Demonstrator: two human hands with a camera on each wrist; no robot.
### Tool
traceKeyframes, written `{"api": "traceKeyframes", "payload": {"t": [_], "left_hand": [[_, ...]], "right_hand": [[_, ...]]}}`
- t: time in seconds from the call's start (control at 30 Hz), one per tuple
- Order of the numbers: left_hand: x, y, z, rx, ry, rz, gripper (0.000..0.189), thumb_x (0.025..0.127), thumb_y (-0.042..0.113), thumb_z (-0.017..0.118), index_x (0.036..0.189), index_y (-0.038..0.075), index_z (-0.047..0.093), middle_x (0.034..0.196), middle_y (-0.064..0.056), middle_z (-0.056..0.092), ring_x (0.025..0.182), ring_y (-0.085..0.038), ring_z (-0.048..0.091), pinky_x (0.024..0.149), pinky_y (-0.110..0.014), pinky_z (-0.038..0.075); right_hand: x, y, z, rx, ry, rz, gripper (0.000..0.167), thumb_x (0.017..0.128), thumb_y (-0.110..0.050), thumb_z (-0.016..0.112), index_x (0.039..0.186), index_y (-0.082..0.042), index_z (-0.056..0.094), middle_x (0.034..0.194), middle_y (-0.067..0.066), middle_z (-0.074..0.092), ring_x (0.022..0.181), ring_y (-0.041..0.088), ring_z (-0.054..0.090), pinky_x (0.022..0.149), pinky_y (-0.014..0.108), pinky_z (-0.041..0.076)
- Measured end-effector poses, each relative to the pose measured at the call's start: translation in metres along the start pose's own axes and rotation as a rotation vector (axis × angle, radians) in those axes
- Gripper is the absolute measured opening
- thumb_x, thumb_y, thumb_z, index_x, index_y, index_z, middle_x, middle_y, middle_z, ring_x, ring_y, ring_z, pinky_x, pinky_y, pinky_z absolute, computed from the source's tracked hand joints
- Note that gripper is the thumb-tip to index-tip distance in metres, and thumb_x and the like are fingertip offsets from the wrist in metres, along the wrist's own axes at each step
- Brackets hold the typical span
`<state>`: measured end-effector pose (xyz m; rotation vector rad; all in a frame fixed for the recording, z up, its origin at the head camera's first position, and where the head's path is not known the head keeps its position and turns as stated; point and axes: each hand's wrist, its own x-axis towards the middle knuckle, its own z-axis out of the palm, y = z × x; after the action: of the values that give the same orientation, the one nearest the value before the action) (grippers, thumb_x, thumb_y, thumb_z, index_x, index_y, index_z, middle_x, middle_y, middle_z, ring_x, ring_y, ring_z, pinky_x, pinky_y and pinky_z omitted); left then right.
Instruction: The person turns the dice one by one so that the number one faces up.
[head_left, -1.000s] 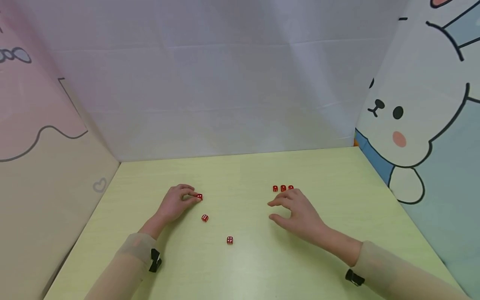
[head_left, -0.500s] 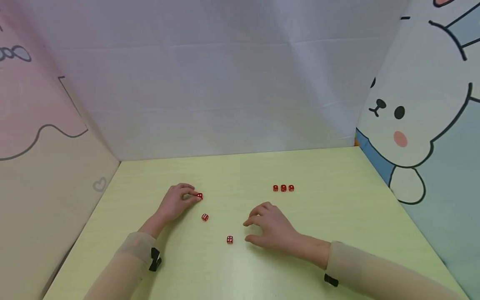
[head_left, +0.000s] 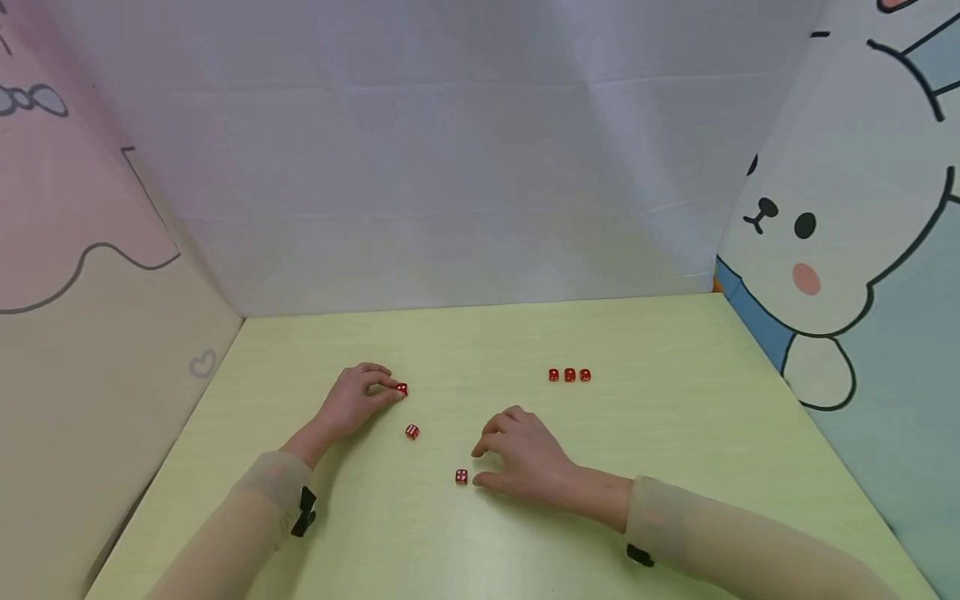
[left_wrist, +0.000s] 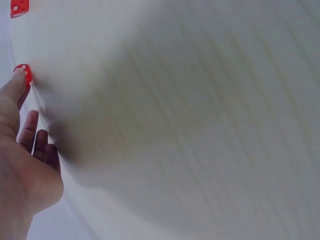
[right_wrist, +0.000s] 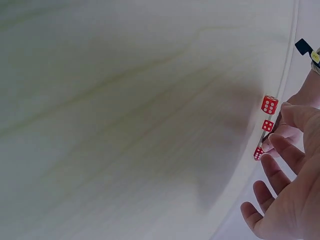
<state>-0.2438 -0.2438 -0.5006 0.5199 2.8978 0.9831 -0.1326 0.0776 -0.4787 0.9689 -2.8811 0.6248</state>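
My left hand (head_left: 354, 402) pinches a red die (head_left: 402, 389) between thumb and finger at the tabletop; the left wrist view shows the same die (left_wrist: 23, 73) at the thumb tip. Just nearer to me lies a second red die (head_left: 412, 432), turned at an angle. A third die (head_left: 461, 477) sits right beside the thumb and fingertips of my right hand (head_left: 525, 458), which are spread apart with a gap between them. In the right wrist view the nearest die (right_wrist: 269, 105) shows six white pips, close to the thumb, apart from it.
A row of three red dice, its middle die (head_left: 570, 375) among them, stands further back on the right of the pale yellow table (head_left: 675, 400). A white cloth wall (head_left: 465, 183) rises behind, and printed panels stand at both sides.
My right hand has moved left and nearer to me, from the row of three dice to beside the front die. The left hand stays put on its die.
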Motion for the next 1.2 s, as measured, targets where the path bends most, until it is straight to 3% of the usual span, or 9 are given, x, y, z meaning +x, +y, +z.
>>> {"api": "traceKeyframes", "payload": {"t": [0.63, 1.2], "left_hand": [[0.004, -0.002, -0.002, 0.008, 0.003, 0.011, 0.023, 0.095, 0.029, 0.076, 0.108, 0.011, 0.08, 0.132, -0.015, 0.062, 0.128, -0.044, 0.049, 0.11, -0.06, 0.034], [0.001, -0.002, 0.0, 0.02, -0.002, 0.0, 0.023, 0.095, 0.03, 0.076, 0.107, 0.011, 0.08, 0.133, -0.015, 0.061, 0.128, -0.045, 0.048, 0.11, -0.06, 0.034]], "right_hand": [[0.008, -0.01, 0.01, -0.027, -0.022, 0.028, 0.019, 0.085, -0.043, 0.081, 0.094, -0.027, 0.079, 0.106, -0.011, 0.063, 0.111, 0.016, 0.05, 0.106, 0.041, 0.04], [0.006, -0.011, 0.017, -0.035, 0.023, 0.026, 0.012, 0.087, -0.042, 0.08, 0.087, -0.031, 0.077, 0.102, -0.012, 0.062, 0.11, 0.016, 0.051, 0.101, 0.04, 0.043]]}}
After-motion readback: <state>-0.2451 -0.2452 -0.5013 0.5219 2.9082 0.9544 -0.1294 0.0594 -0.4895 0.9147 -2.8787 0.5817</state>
